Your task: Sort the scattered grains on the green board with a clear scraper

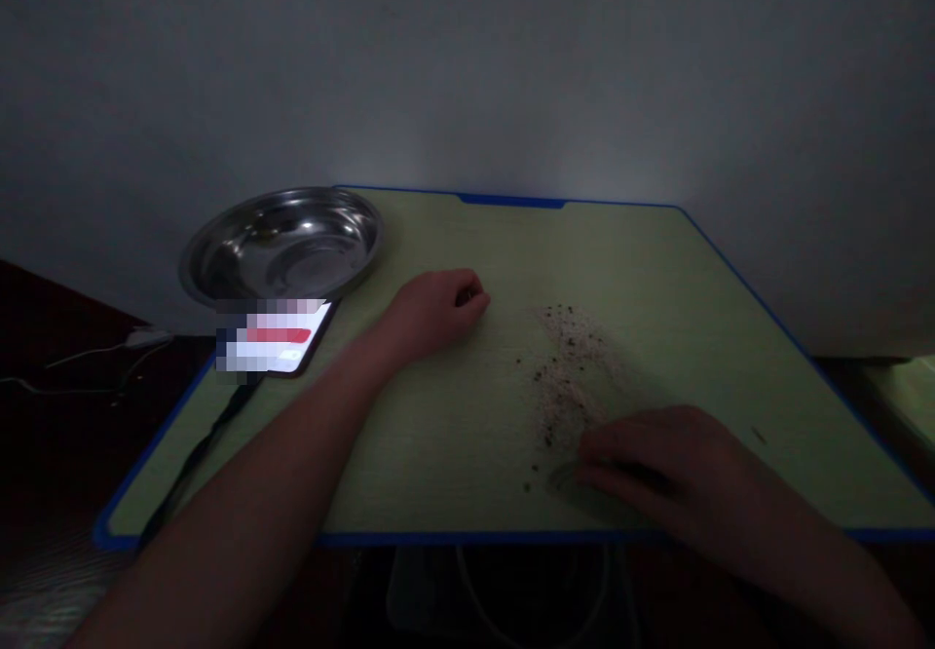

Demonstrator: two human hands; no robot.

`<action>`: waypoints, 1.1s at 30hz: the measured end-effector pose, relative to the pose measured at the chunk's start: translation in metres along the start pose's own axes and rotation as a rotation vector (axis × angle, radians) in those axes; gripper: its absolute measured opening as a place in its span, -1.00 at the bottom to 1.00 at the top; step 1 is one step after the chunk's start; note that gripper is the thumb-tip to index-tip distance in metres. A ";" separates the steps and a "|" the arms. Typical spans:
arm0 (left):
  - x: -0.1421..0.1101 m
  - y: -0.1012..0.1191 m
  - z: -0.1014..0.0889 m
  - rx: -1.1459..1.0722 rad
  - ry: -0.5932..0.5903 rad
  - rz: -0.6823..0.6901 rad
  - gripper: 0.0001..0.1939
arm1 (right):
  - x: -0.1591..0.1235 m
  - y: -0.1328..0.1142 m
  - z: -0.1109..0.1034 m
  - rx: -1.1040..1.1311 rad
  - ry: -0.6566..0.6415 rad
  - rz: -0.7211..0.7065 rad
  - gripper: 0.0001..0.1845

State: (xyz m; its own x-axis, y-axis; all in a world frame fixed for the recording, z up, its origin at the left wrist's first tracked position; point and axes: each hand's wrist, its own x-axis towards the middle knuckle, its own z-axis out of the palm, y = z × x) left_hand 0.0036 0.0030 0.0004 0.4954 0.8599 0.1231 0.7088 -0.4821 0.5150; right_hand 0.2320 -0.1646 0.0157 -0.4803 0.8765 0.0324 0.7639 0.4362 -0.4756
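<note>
A loose spread of pale, rice-like grains (577,342) mixed with small dark bean-like bits lies on the light green tabletop (453,454). My left hand (442,310) rests on the table left of the grains, its fingers curled into a loose fist; whatever is inside is hidden. At the near edge of the spread, my right hand (650,459) has thumb and fingertips pinched together low over the table. Anything between those tips is too small or dim to name. A faint curved shape shows beside them, blurred.
A shiny steel basin (314,259) stands at the back left. In front of it lies a lit phone (296,352) with a dark strap (197,459). The table has a blue rim (511,538). Behind it rises a plain wall (511,74).
</note>
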 end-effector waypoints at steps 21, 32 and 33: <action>-0.001 0.000 0.000 0.030 0.005 0.025 -0.79 | 0.032 -0.024 0.004 0.018 -0.071 -0.122 -0.72; -0.002 0.000 0.002 0.033 0.011 0.042 -0.80 | 0.056 -0.042 0.005 -0.041 -0.099 -0.222 -0.77; -0.003 0.000 0.002 0.035 0.009 0.040 -0.80 | 0.060 -0.046 0.004 -0.063 -0.111 -0.239 -0.77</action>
State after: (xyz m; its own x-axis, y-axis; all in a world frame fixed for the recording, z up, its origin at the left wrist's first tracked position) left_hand 0.0033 0.0004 -0.0013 0.5195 0.8410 0.1508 0.7055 -0.5218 0.4795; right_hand 0.1668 -0.1331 0.0356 -0.6921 0.7208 0.0387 0.6468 0.6431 -0.4100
